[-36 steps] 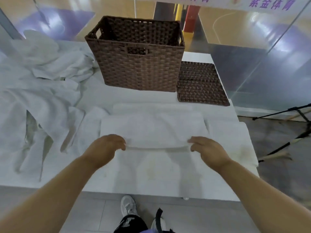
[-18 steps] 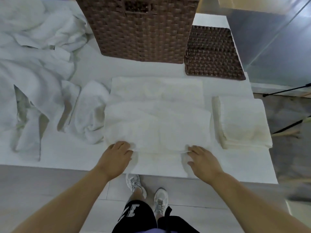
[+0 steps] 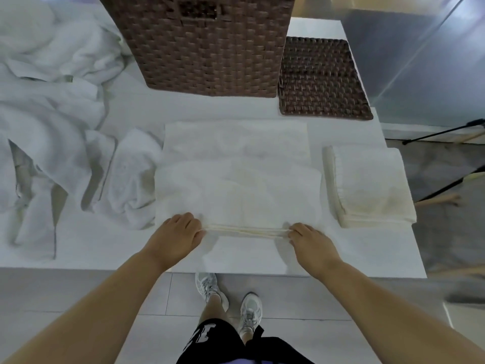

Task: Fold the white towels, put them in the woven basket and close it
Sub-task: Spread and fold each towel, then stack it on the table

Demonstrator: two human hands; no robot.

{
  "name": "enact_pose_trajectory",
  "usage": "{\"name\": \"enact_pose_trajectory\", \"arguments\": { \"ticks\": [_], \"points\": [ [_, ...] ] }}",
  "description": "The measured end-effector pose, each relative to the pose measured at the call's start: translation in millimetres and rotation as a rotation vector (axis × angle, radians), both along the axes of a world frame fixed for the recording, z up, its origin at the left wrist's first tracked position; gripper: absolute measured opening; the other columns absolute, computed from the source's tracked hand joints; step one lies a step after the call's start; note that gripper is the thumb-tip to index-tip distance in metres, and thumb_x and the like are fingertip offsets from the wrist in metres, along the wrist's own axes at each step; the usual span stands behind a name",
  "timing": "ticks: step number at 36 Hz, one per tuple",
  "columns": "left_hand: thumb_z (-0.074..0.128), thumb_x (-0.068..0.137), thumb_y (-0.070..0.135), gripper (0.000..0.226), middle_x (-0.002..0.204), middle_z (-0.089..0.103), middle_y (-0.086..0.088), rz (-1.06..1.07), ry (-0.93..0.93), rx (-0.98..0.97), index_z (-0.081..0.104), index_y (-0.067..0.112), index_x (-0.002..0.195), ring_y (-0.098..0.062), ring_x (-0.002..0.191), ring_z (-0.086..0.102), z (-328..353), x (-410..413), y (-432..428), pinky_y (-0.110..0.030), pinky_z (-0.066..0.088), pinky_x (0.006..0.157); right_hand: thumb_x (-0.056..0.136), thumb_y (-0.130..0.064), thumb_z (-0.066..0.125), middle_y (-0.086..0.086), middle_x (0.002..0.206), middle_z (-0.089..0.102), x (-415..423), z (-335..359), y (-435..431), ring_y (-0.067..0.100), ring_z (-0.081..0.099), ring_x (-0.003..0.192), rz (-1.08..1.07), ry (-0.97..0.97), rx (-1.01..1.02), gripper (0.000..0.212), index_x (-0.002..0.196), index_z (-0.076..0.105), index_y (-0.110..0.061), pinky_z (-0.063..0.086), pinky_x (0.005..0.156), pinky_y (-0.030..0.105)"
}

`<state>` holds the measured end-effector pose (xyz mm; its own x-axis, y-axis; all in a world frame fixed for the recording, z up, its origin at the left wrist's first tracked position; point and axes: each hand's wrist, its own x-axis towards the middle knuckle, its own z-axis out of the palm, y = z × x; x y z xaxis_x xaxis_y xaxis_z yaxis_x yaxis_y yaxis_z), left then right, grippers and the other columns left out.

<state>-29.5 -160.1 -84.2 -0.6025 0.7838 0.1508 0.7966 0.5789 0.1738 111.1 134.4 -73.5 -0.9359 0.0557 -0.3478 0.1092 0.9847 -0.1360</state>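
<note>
A white towel (image 3: 237, 191) lies partly folded on the white table in front of me. My left hand (image 3: 174, 237) and my right hand (image 3: 311, 244) each pinch its near edge, which is pulled taut between them. A second flat white towel (image 3: 236, 139) lies just behind it. To the right sits a stack of folded towels (image 3: 370, 185). The brown woven basket (image 3: 207, 46) stands at the back, with its flat woven lid (image 3: 321, 77) lying on the table to its right.
A heap of unfolded white towels (image 3: 47, 114) covers the left side of the table, with one crumpled towel (image 3: 131, 177) beside the one I hold. The table's front edge (image 3: 236, 273) is close to my feet. Dark tripod legs (image 3: 443, 132) stand on the floor at right.
The view has tilted down and nearer to the table. Both hands have closed on the towel's near edge and lifted it slightly, pulling it taut between them.
</note>
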Motion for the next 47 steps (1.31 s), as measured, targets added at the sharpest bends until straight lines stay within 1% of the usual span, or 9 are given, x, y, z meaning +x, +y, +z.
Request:
{"name": "enact_pose_trajectory", "arguments": {
  "ticks": [4,8,12,18,23,28,36,41,47],
  "points": [
    [0.040,0.086,0.057,0.036,0.064,0.046,0.005,-0.130,-0.060,-0.113,0.045,0.024,0.071,-0.012,0.045,0.045,25,-13,-1,-0.019,0.026,0.038,0.102,-0.021,0.035,-0.001,0.114,0.053,-13,16,16,0.019,0.056,0.093,-0.046,-0.013,-0.009,0.027,0.115,0.058,-0.012,0.046,0.074,0.030],
    [0.079,0.071,0.034,0.026,0.072,0.047,0.004,-0.149,-0.202,-0.170,0.058,0.019,0.073,-0.015,0.053,0.048,49,-26,1,-0.022,0.031,0.042,0.102,-0.028,0.034,-0.002,0.111,0.055,-28,44,31,0.020,0.058,0.095,-0.051,0.072,-0.007,0.031,0.114,0.059,-0.014,0.049,0.079,0.034],
    [0.064,0.087,0.032,0.015,0.092,0.058,0.002,-0.038,-0.198,-0.187,0.064,0.018,0.092,-0.018,0.084,0.058,85,-45,11,-0.027,0.039,0.065,0.101,-0.029,0.037,0.001,0.115,0.055,-55,84,45,0.023,0.057,0.104,-0.049,0.144,-0.005,0.032,0.116,0.059,-0.012,0.045,0.084,0.033],
    [0.059,0.090,0.028,0.018,0.106,0.063,0.007,0.120,-0.095,-0.100,0.068,0.021,0.104,-0.015,0.098,0.059,158,-102,30,-0.028,0.045,0.078,0.101,-0.021,0.041,0.005,0.107,0.055,-111,165,59,0.025,0.056,0.100,-0.053,0.264,0.054,0.022,0.104,0.059,-0.007,0.043,0.082,0.033],
    [0.054,0.091,0.016,0.011,0.103,0.060,-0.004,0.160,0.052,0.049,0.063,0.012,0.097,-0.026,0.096,0.058,237,-148,50,-0.038,0.046,0.082,0.101,-0.022,0.042,0.006,0.109,0.058,-151,244,69,0.023,0.055,0.104,-0.072,0.449,0.127,0.023,0.103,0.061,-0.008,0.037,0.086,0.028],
    [0.054,0.092,0.014,0.009,0.092,0.060,-0.006,0.152,0.203,0.209,0.060,0.008,0.088,-0.028,0.084,0.057,322,-168,59,-0.038,0.046,0.073,0.099,-0.026,0.046,-0.001,0.099,0.058,-165,326,70,0.012,0.049,0.085,-0.133,0.671,0.088,0.020,0.104,0.062,-0.015,0.038,0.083,0.025],
    [0.066,0.085,0.025,0.006,0.076,0.055,0.021,0.038,0.165,0.144,0.061,0.025,0.083,0.005,0.072,0.049,409,-182,45,-0.008,0.033,0.065,0.090,-0.029,0.062,-0.009,0.083,0.063,-151,427,72,0.008,0.057,0.079,-0.071,0.431,-0.017,0.015,0.075,0.061,-0.031,0.043,0.071,0.021],
    [0.072,0.078,0.018,0.025,0.079,0.060,0.016,0.011,-0.034,-0.020,0.057,0.038,0.073,-0.002,0.075,0.052,424,-188,45,-0.012,0.033,0.064,0.082,-0.026,0.070,-0.013,0.088,0.065,-156,443,76,0.005,0.059,0.084,-0.076,0.376,-0.024,0.012,0.077,0.064,-0.035,0.046,0.076,0.022],
    [0.060,0.080,0.012,0.023,0.086,0.061,0.013,-0.026,0.058,-0.104,0.054,0.034,0.082,-0.006,0.079,0.053,406,-208,56,-0.007,0.032,0.072,0.084,-0.021,0.068,-0.012,0.081,0.060,-179,420,85,0.008,0.054,0.077,-0.094,0.376,0.026,0.022,0.072,0.055,-0.035,0.038,0.066,0.019]
  ]
}}
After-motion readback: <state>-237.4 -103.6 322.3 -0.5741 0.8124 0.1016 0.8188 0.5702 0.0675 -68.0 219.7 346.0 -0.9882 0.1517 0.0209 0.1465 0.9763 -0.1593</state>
